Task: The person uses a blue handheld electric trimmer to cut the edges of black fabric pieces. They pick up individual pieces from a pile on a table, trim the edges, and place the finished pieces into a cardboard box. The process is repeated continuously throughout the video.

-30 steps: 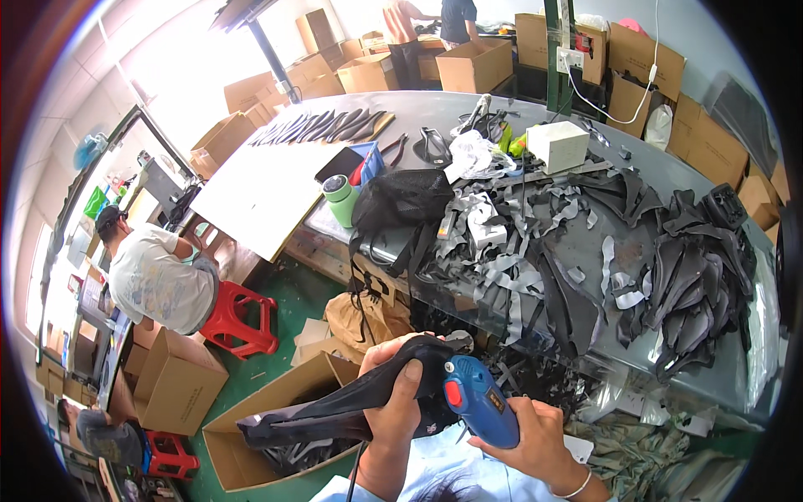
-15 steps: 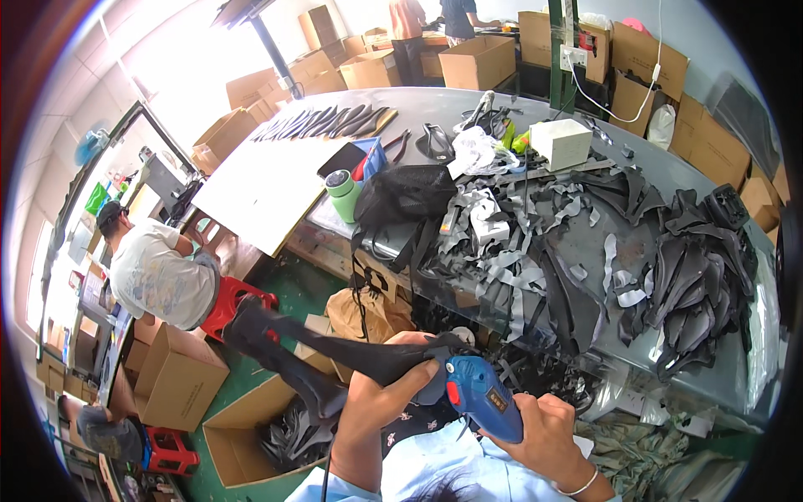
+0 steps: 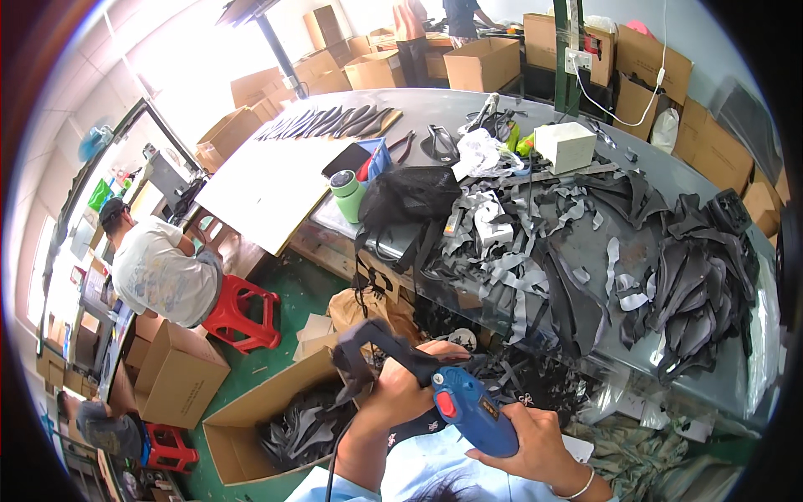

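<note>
In my right hand (image 3: 535, 442) is a blue handheld electric cutter (image 3: 478, 416) with a red button, its head angled up and left. My left hand (image 3: 401, 391) grips a dark grey, curved piece of sheet material (image 3: 368, 339) beside the cutter's head. One end of the piece hangs over to the left of my wrist; the cutter's tip and the piece's edge there are partly hidden. Below and left of my left hand stands a cardboard box (image 3: 232, 448) holding dark cut pieces (image 3: 301, 428).
Ahead is a grey table (image 3: 577, 243) with grey scraps (image 3: 519, 272), a pile of dark shaped pieces (image 3: 694, 276), a black bag (image 3: 410, 197) and a green bottle (image 3: 346, 197). A person (image 3: 159, 268) sits on a red stool (image 3: 247, 314) at left. A cable (image 3: 335, 456) runs by my left forearm.
The dark piece has swung from stretching far left to bending close above my left hand. The cutter and my left hand have shifted, the cutter slightly down and left.
</note>
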{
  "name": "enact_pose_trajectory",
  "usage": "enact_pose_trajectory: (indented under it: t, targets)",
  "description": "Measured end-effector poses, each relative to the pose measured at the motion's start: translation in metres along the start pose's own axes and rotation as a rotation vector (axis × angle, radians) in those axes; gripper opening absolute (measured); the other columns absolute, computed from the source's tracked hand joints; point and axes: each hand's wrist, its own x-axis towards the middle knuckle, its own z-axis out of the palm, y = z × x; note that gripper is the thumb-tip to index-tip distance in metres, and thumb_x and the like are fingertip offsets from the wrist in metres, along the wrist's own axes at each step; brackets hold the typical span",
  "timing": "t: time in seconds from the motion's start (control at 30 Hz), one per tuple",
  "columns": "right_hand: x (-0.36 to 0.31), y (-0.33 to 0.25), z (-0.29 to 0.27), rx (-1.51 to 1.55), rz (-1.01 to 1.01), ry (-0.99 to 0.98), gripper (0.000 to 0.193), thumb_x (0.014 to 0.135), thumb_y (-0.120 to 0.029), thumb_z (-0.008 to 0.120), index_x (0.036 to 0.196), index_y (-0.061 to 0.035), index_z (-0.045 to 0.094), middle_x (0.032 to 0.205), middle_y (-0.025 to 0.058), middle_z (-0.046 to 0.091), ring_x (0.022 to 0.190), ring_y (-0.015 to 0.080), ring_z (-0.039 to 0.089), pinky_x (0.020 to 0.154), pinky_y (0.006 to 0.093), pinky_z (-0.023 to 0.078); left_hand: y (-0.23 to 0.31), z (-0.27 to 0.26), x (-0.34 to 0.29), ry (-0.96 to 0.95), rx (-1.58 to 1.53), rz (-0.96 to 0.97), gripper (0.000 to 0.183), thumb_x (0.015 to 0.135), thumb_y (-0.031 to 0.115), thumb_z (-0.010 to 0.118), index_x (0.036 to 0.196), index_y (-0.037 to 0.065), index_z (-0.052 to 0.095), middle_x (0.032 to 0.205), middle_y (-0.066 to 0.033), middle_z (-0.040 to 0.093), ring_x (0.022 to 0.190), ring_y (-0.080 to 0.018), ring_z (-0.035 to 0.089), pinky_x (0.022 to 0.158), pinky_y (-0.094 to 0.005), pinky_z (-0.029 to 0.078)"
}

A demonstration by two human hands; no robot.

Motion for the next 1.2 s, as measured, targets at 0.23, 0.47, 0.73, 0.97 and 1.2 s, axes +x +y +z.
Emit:
enact_pose_trajectory:
  t: [0.23, 0.47, 0.73, 0.97, 1.2]
  targets:
    - [0.006, -0.007, -0.002, 0.179, 0.025, -0.011, 0.051, 0.068, -0.034, 0.080, 0.088, 0.0016, 0.050, 0.063, 0.0123, 0.061, 0.052, 0.0230, 0.064, 0.049, 0.0308, 0.052, -0.023, 0.029, -0.015, 0.064, -0.077, 0.015, 0.025, 0.074, 0.005, 0.066, 0.098, -0.002, 0.064, 0.097, -0.0112, 0.064, 0.090, -0.0212, 0.061, 0.079, -0.0306, 0.047]
    - [0.014, -0.016, -0.011, 0.155, 0.019, 0.060, 0.051, 0.065, -0.032, 0.082, 0.091, -0.0008, 0.051, 0.066, 0.0110, 0.061, 0.055, 0.0232, 0.064, 0.051, 0.0316, 0.051, -0.041, 0.042, -0.028, -0.057, -0.204, -0.093, 0.022, 0.075, 0.009, 0.062, 0.097, 0.006, 0.061, 0.087, -0.0058, 0.062, 0.077, -0.0191, 0.060, 0.065, -0.0302, 0.046]
    - [0.017, 0.003, 0.004, 0.100, 0.035, 0.191, 0.057, 0.058, -0.023, 0.086, 0.097, -0.0028, 0.049, 0.072, 0.0109, 0.062, 0.061, 0.0218, 0.065, 0.058, 0.0315, 0.050, 0.007, 0.043, -0.028, 0.047, -1.204, -0.376, 0.065, 0.065, 0.009, 0.063, 0.127, 0.001, 0.041, 0.112, -0.0074, 0.053, 0.104, -0.0154, 0.051, 0.092, -0.0303, 0.038]
    - [0.005, 0.000, -0.003, 0.146, -0.002, 0.050, 0.053, 0.059, -0.026, 0.085, 0.092, -0.0019, 0.051, 0.067, 0.0097, 0.060, 0.056, 0.0194, 0.063, 0.054, 0.0280, 0.049, -0.014, 0.035, 0.027, 0.898, -1.208, 0.309, 0.030, 0.092, 0.020, 0.053, 0.117, 0.005, 0.046, 0.107, -0.0138, 0.051, 0.082, -0.0174, 0.058, 0.068, -0.0302, 0.049]
    - [-0.005, 0.015, -0.003, -0.106, 0.223, 0.077, 0.061, 0.059, -0.041, 0.083, 0.093, -0.0027, 0.051, 0.068, 0.0104, 0.061, 0.057, 0.0256, 0.062, 0.056, 0.0338, 0.049, 0.000, 0.019, 0.010, 0.729, -1.052, -0.044, 0.022, 0.086, 0.002, 0.053, 0.107, 0.003, 0.048, 0.086, -0.0096, 0.055, 0.059, -0.0129, 0.053, 0.044, -0.0226, 0.043]
